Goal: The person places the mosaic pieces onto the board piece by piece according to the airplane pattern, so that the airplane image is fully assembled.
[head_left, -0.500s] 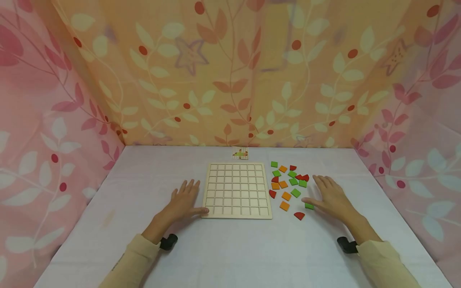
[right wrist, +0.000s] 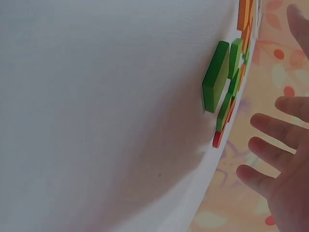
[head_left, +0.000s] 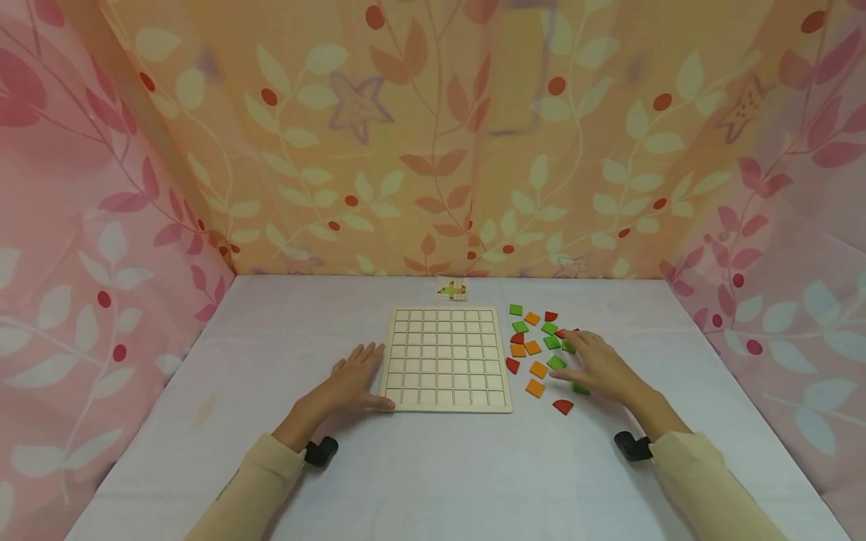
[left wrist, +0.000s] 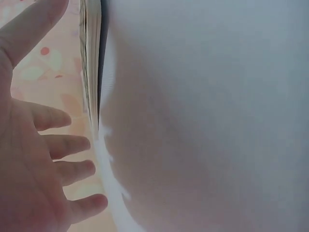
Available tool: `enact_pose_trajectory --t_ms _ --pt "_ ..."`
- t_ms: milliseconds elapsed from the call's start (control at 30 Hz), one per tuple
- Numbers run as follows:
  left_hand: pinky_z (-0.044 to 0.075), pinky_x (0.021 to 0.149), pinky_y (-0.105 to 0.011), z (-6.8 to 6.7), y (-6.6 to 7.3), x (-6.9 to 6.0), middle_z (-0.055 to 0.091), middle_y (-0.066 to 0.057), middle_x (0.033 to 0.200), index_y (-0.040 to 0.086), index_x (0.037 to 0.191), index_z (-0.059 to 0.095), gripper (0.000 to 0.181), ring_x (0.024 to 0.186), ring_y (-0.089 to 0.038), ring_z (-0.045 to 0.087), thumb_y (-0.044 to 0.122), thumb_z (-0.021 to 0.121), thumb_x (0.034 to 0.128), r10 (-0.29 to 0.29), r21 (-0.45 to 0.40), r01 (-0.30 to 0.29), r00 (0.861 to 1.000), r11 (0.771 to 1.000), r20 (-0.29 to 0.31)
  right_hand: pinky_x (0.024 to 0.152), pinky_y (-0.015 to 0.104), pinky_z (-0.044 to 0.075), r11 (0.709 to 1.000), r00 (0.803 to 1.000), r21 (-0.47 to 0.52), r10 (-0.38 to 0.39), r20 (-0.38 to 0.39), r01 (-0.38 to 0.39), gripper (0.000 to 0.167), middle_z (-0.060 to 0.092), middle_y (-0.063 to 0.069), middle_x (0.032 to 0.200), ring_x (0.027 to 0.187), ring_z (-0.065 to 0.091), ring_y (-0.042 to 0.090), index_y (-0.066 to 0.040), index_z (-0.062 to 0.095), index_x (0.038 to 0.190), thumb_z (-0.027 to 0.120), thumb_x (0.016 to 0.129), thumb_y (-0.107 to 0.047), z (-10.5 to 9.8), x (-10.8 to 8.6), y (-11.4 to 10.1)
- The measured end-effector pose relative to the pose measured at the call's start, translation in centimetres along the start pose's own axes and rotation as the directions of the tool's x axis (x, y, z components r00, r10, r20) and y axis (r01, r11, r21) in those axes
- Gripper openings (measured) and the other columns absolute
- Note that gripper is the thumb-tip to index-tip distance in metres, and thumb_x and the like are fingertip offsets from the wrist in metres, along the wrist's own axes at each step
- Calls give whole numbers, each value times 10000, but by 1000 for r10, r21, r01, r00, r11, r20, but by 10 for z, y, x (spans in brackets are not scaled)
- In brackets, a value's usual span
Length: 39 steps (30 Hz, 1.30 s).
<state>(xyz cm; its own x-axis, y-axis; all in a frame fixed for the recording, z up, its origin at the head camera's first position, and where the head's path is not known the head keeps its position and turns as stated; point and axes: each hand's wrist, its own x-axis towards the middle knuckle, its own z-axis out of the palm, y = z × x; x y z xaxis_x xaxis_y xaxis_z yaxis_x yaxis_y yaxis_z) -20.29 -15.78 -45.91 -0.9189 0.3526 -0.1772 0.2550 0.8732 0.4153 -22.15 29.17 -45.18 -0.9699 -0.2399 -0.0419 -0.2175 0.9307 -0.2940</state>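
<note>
A square wooden grid board [head_left: 443, 358] lies flat on the white table. My left hand [head_left: 348, 382] is at its left side, fingers spread, with the thumb at the near left corner; whether the thumb touches cannot be told. Right of the board lie loose tiles: green squares such as one green tile [head_left: 516, 309], orange squares such as one orange tile [head_left: 535, 388], and red quarter-round pieces such as one red piece [head_left: 563, 406]. Over the right edge of these tiles hovers my right hand [head_left: 602, 368], fingers extended and holding nothing. It partly covers a green tile [right wrist: 216, 77].
Behind the board lies a small picture card [head_left: 452, 288] with a coloured pattern on a grid. Floral cloth [head_left: 433, 135] hangs at the back and both sides of the white table [head_left: 433, 473]. Each wrist wears a black camera.
My right hand has moved left, further over the tiles. My left hand has shifted slightly right, closer to the board. Board and tiles lie as before.
</note>
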Motion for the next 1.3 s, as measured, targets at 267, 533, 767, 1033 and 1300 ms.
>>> enact_pose_trajectory --t_ms 267,533,767,1033,1300 --pt "136 1159 -673 -1 1 5 180 -235 1608 12 1544 198 1166 1501 -430 107 458 850 688 -1 -39 3 999 999 54 1084 646 336 998 999 29 -53 9 53 813 461 279 1429 1330 387 465 2 434 1438 727 836 -459 3 16 -8" --pt "163 1165 -652 -1 1 9 206 -226 1605 5 1536 222 1153 1507 -404 121 429 866 679 4 -27 -2 997 1000 78 1099 617 342 996 996 71 -64 58 60 692 470 255 1442 1346 398 446 -34 493 1413 719 865 -391 7 32 -19" --pt "161 1177 -631 -1 1 11 203 -207 1611 1 1537 219 1135 1513 -392 102 417 859 697 6 -49 0 994 999 112 1097 577 375 996 992 64 -62 111 55 536 539 195 1386 1309 443 391 -50 555 1365 689 906 -290 9 42 -24" --pt "169 1180 -618 -1 1 13 205 -192 1615 2 1534 231 1120 1514 -384 111 411 858 701 -1 -53 7 992 999 126 1045 508 454 996 991 40 -82 103 78 417 600 161 1295 1210 494 333 -30 628 1276 696 901 -197 8 47 -29" --pt "190 1172 -620 -2 0 13 227 -182 1612 8 1529 256 1090 1508 -386 145 398 857 706 4 -44 2 992 999 126 989 471 497 990 988 -33 -133 83 136 277 644 119 1149 1097 542 293 -46 706 1153 689 900 -158 8 53 -33"
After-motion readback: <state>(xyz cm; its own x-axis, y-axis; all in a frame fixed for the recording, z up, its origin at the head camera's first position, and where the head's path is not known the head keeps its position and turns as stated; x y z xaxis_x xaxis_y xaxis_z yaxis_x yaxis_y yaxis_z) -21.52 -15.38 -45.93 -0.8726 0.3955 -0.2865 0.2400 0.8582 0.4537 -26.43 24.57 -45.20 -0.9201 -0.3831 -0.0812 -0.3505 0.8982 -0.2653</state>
